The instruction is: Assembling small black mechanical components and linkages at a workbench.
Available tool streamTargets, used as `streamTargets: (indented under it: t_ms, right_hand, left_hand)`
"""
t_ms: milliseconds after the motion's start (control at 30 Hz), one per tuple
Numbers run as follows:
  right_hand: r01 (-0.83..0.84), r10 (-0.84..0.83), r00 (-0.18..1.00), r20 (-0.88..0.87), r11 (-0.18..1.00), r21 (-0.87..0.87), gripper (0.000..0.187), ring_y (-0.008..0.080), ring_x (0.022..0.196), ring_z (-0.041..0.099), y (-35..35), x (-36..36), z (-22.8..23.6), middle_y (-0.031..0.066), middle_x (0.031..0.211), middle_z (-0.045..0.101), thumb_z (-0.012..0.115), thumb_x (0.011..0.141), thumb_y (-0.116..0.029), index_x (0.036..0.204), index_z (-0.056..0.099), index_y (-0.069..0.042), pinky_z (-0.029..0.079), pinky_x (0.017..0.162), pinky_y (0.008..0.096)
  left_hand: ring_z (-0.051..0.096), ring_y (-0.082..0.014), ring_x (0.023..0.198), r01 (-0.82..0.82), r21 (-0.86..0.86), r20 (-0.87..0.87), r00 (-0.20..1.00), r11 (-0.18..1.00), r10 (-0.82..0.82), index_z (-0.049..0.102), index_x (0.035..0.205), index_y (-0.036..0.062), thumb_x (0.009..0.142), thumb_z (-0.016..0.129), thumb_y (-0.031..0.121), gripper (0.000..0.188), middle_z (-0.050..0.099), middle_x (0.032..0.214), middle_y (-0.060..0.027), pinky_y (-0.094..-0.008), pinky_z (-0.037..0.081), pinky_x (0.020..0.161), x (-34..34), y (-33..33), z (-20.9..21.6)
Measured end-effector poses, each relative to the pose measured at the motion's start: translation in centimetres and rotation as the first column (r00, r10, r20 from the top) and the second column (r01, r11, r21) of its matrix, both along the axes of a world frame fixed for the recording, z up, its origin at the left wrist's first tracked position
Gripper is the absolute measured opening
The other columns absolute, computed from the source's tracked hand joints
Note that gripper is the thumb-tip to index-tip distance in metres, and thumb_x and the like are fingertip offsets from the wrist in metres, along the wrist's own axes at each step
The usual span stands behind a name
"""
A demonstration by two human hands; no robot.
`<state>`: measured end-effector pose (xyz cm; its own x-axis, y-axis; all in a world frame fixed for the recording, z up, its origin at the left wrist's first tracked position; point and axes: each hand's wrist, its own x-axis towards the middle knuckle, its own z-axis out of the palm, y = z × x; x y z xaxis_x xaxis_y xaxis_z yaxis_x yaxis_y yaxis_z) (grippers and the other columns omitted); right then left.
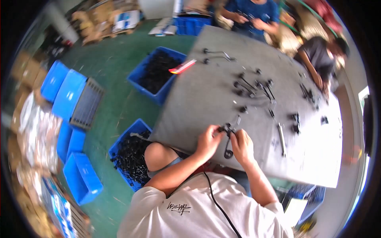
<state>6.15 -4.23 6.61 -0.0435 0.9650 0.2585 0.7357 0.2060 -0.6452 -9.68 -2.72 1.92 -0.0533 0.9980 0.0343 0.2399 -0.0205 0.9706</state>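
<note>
Over the near edge of the grey table, a black linkage part is held between my two hands. It has a cluster of short black pieces at its upper end, and its arm runs down to a round ringed end. My left hand pinches the upper cluster from the left. The fingers of my right hand close on it from the right. A small loose metal piece lies just beyond my hands. Further right rests a long silver tool shaped like a wrench. My fingertips are partly blurred.
Black rod-like parts lie across the table. Blue bins of black parts stand left, one far, one beside my knee. A red-and-white object overhangs the left edge. Two people work at the far and right sides.
</note>
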Motion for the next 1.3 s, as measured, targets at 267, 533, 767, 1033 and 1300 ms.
streamTargets:
  t_ms: [267,533,767,1033,1300]
  right_hand:
    - [0.122,-0.116,0.989,-0.096,0.991,0.062,0.039,0.044,0.079,0.059,-0.3,1.3,-0.4,0.023,0.078,0.061,0.045,0.104,-0.033,0.083,0.053,-0.001,0.045,0.07,0.0523]
    - [0.079,-0.078,0.996,-0.048,0.996,0.03,0.029,0.0441,0.082,0.056,-0.6,1.7,-1.4,0.0209,0.083,0.057,0.048,0.103,-0.028,0.093,0.05,0.0,0.044,0.071,0.0511]
    - [-0.259,-0.285,0.68,-0.676,0.769,-0.585,0.041,0.0188,0.062,0.052,0.4,4.5,-2.5,0.0055,0.071,0.052,0.046,0.105,-0.04,0.087,0.053,-0.004,0.044,0.058,0.0355]
    - [0.58,-0.482,0.661,0.576,0.814,0.016,0.028,0.0407,0.094,0.064,-1.0,19.0,-2.9,0.0188,0.1,0.062,0.059,0.083,-0.012,0.109,0.056,-0.003,0.052,0.081,0.0471]
    - [0.376,-0.4,0.916,-0.024,0.879,-0.292,0.02,0.0187,0.068,0.058,0.2,17.1,-0.6,0.0118,0.072,0.06,0.063,0.078,-0.008,0.096,0.058,0.0,0.049,0.065,0.0328]
  left_hand:
    - [0.053,-0.0069,0.067,0.059,-0.043,0.088,0.995,0.997,-0.055,0.061,0.116,-0.0007,0.089,0.073,0.014,0.033,0.07,0.092,-0.0064,-0.0256,0.048,0.062,1.2,0.9,-0.6]
    - [0.054,-0.0083,0.067,0.089,-0.079,0.103,0.991,0.993,-0.08,0.061,0.116,-0.0012,0.088,0.074,0.013,0.034,0.07,0.093,-0.0073,-0.0261,0.048,0.062,1.7,0.6,0.2]
    - [0.056,-0.0158,0.063,0.062,0.157,-0.147,0.988,0.986,-0.039,0.061,0.116,-0.0012,0.084,0.075,0.009,0.036,0.069,0.093,-0.0111,-0.0327,0.048,0.06,2.0,-0.2,0.5]
    - [0.066,-0.0226,0.067,-0.023,0.188,-0.274,0.959,0.982,0.075,0.058,0.118,0.0004,0.085,0.074,0.015,0.039,0.071,0.094,-0.0148,-0.0376,0.052,0.065,0.4,1.0,-0.2]
    - [0.065,-0.0246,0.061,0.006,0.134,-0.188,0.982,0.991,0.019,0.048,0.133,0.0027,0.083,0.075,0.016,0.059,0.072,0.097,-0.0135,-0.0395,0.053,0.064,0.2,1.4,-0.4]
